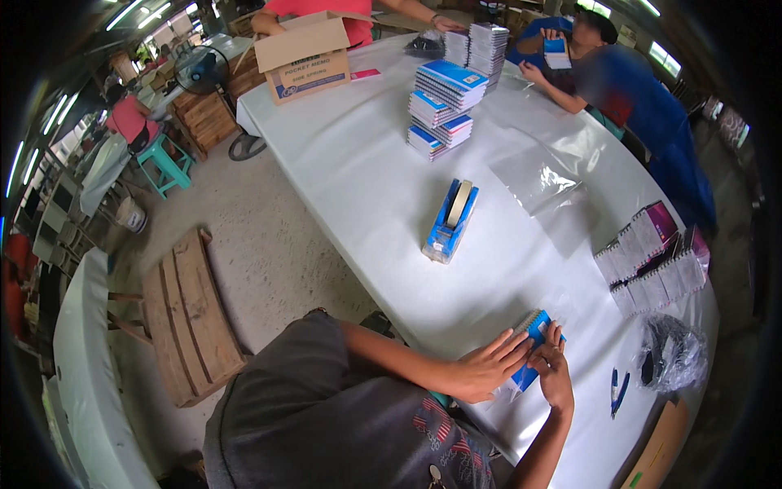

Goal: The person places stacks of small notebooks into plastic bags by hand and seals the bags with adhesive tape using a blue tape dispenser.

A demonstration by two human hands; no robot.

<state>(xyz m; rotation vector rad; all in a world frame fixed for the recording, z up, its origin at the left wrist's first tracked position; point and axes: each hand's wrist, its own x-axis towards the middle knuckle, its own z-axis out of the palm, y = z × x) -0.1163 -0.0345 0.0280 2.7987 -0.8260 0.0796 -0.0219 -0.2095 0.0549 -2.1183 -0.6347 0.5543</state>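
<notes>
A small blue spiral notebook (pixel 533 329), with clear plastic film about it, lies on the white-covered table (pixel 358 163) near its front edge. My left hand (pixel 491 367) rests against its left side, fingers stretched out and lying over the cover. From the right, my right hand (pixel 554 371) bends its fingers round the notebook's near right part and grips it. Both hands hide much of the cover; whether more than one notebook lies in the film, I cannot tell. Farther off stands a blue tape dispenser (pixel 450 222) with a roll of tape.
Blue notebook stacks (pixel 446 94) stand at the far end, near an open cardboard box (pixel 308 69). Purple notebooks (pixel 652 257), bundled plastic bags (pixel 672 354) and a blue pen (pixel 617 393) lie right. A co-worker in blue (pixel 652 106) holds a notebook. A wooden bench (pixel 191 318) stands left.
</notes>
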